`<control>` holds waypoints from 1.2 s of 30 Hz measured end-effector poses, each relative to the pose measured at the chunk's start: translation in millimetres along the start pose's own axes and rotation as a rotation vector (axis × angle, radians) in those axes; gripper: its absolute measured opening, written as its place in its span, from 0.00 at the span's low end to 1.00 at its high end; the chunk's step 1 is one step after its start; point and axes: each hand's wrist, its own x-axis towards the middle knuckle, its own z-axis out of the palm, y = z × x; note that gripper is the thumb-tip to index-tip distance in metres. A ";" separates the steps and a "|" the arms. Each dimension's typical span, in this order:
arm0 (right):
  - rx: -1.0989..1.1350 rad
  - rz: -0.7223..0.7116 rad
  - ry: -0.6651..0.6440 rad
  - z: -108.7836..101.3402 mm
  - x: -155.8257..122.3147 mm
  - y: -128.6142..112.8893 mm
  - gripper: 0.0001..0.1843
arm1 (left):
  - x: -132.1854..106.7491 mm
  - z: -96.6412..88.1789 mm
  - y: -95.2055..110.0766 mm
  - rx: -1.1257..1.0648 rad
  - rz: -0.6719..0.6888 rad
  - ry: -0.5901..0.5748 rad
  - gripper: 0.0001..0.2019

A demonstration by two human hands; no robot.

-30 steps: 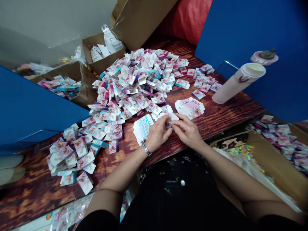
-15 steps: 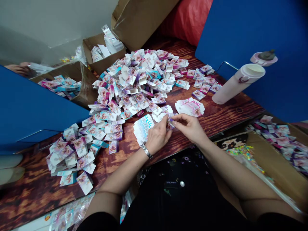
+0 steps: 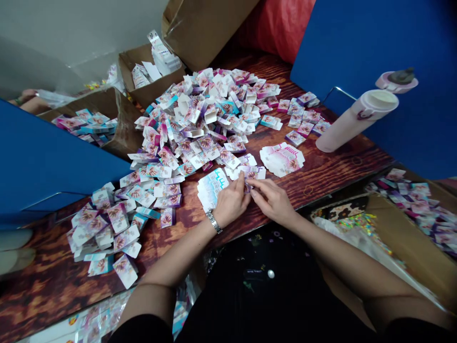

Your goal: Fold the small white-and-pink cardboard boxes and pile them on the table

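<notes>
My left hand (image 3: pixel 230 202), with a metal watch on the wrist, and my right hand (image 3: pixel 272 200) meet at the table's near edge. Both pinch one small pink and white packet (image 3: pixel 247 183) between their fingertips. Just left of them lies a stack of flat white and blue cards (image 3: pixel 211 186). A stack of flat pink cards (image 3: pixel 283 159) lies just beyond my right hand. Behind both spreads a big heap of small folded boxes (image 3: pixel 203 121) on the dark wooden table (image 3: pixel 332 166).
A second pile of boxes (image 3: pixel 107 228) lies at the left. A pink bottle (image 3: pixel 352 121) leans at the right against a blue divider (image 3: pixel 374 52). Cardboard cartons (image 3: pixel 121 124) with more boxes stand at the back left. Another carton (image 3: pixel 410 228) sits low at the right.
My two hands have drawn a little closer to me with the packet between them. The right fingers have shifted on it. The piles have not moved.
</notes>
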 end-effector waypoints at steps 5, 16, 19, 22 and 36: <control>-0.226 0.119 -0.097 -21.3 32.6 31.5 0.18 | 42.7 -61.5 -28.4 0.042 -0.010 0.408 0.38; -0.694 0.268 -0.370 -9.2 41.9 34.0 0.22 | 22.4 0.4 -17.1 0.182 0.175 0.085 0.30; -0.631 0.161 -0.269 -12.0 39.4 36.1 0.12 | 20.8 13.9 -12.1 0.232 0.199 -0.006 0.28; -0.297 0.133 -0.136 -14.2 34.9 42.5 0.05 | 21.6 14.0 -9.6 0.248 0.217 -0.021 0.28; 0.220 0.327 -0.227 -31.2 35.2 25.0 0.17 | 16.9 -5.9 5.0 0.111 0.170 0.073 0.20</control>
